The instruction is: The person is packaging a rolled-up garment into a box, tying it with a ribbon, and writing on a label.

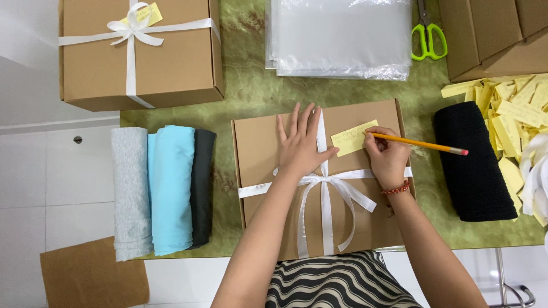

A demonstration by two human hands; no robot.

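Near the front edge of the desk [251,97], you are writing on a yellow slip [354,137] that is lying on the ribboned cardboard box [257,148]. Your right hand [388,157] is closed around a yellow pencil [425,145], its tip resting at the slip's right end. Your left hand [299,145] is lying open and flat on the lid, fingers spread beside the white ribbon [325,194].

To do this well, you are best keeping that flat palm pressing down so the box is not sliding, and writing lightly, since the lid may give under the tip.

Whatever you are writing is too small to make out. Your right fingers are covering the pencil point. Whether the slip is tucked under the ribbon or simply lying against it is unclear. The box's front edge is overhanging toward your lap.
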